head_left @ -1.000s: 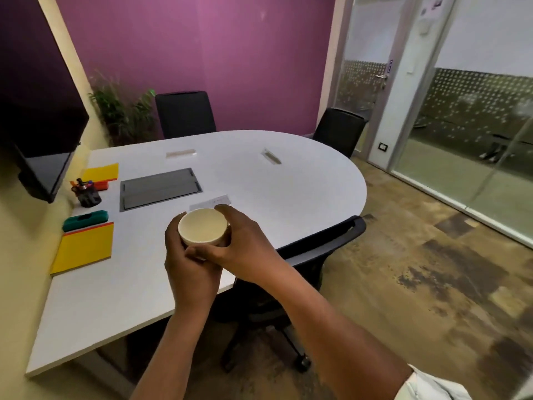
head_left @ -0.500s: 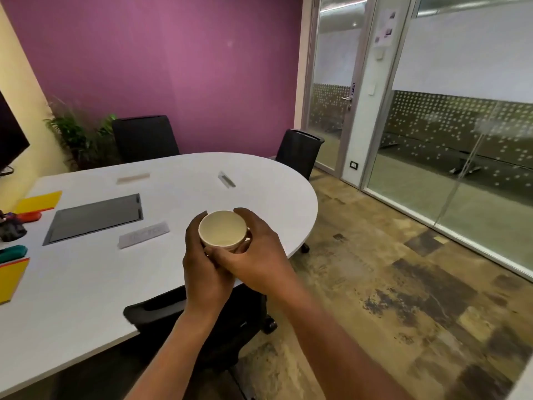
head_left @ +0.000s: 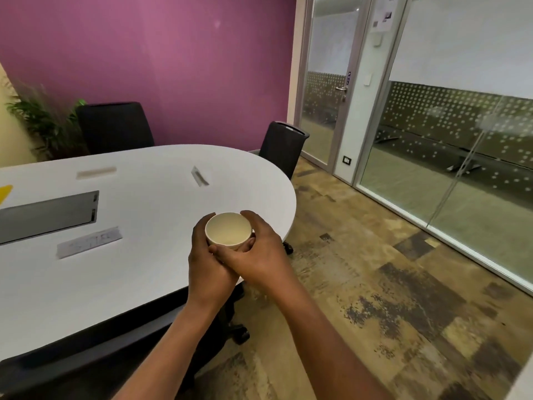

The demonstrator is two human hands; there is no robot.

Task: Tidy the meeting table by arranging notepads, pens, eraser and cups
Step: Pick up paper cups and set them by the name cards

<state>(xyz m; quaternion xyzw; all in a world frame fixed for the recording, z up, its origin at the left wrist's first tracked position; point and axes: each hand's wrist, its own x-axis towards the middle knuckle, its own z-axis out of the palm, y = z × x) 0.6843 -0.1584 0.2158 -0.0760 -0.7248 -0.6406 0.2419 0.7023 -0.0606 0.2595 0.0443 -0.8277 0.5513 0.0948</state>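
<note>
A cream paper cup, empty and upright, is held in both hands over the right end of the white oval table. My left hand wraps its left side and underside. My right hand curls round its right side, the fingers overlapping the left hand's. A corner of a yellow notepad shows at the left edge. Pens, eraser and the other notepad are out of view.
A grey inset panel and a paper label lie on the table. Black chairs stand at the far side, the right end and under the near edge. A plant is back left; glass door and walls are right.
The view has swung right: the pen holder, eraser and yellow notepads slid off the left edge. Both hands still hold the cup, now near the table's right end.
</note>
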